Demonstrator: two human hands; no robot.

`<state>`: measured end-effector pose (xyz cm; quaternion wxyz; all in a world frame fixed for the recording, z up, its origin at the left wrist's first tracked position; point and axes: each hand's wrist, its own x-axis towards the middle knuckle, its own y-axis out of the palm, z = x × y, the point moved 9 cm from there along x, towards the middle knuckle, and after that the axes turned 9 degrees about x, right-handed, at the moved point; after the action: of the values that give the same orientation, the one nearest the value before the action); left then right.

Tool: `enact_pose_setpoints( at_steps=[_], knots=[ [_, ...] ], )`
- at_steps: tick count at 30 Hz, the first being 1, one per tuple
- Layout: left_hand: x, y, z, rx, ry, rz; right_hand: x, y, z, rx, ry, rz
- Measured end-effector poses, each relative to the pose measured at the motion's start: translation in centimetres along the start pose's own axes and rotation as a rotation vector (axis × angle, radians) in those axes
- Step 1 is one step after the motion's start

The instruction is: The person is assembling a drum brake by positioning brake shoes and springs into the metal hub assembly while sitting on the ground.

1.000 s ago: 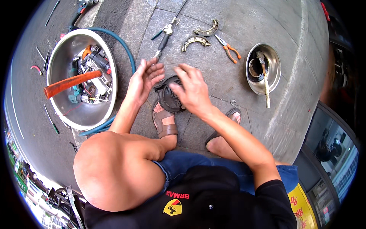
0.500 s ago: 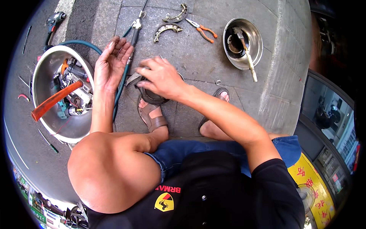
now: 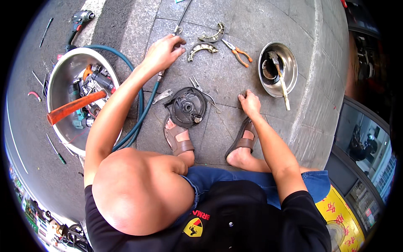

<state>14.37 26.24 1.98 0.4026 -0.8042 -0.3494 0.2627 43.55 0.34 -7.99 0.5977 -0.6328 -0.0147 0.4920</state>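
Left grip [image 3: 163, 53] covers an air gun [image 3: 178, 30], right grip [image 3: 250, 104] curls loosely, whether either clasps anything unclear, with 1 brake plate [image 3: 186, 106] between them, seemingly for easy reach.

Round drum-like part [image 3: 183, 104]: dark metal by look, mostly matt, greasy sheen on raised areas. Slender rod [image 3: 183, 19], far: smooth grey metal. Hose [image 3: 121, 53]: smooth teal rubber or plastic, slight gloss. Large basin [image 3: 64, 63], left: thin polished metal, bright rim; hammer handle [image 3: 75, 108] in it, smooth orange-red, material uncertain. Brake shoes [image 3: 202, 46]: dull cast-looking metal. Pliers [image 3: 242, 58]: metal nose, orange plastic-like grips. Small bowl [image 3: 291, 69], right: glossy metal, dark smeared interior; brush handle [image 3: 283, 87] pale, apparently wood, stained. Paving [image 3: 239, 35]: matt grey stone, fairly smooth; left road surface [image 3: 29, 138] rougher. Near: shorts [image 3: 252, 185], blue denim; shirt [image 3: 256, 222], matt black cloth.
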Motion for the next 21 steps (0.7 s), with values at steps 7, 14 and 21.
enact_pose_setpoints(
  at_steps=[7, 14, 21],
  knots=[
    [3.0, 5.1, 1.0, 0.129, -0.029, -0.037, -2.6, 0.3, 5.8, 0.124, -0.090, 0.152],
    [4.0, 7.2, -0.3, 0.228, 0.027, -0.014, 4.2, -0.6, 10.8, 0.409, -0.237, 0.010],
    [-0.7, 7.0, 3.4, -0.686, -0.356, 0.157, 5.1, 0.5, 17.9, 0.654, -0.184, 0.239]
  ],
)
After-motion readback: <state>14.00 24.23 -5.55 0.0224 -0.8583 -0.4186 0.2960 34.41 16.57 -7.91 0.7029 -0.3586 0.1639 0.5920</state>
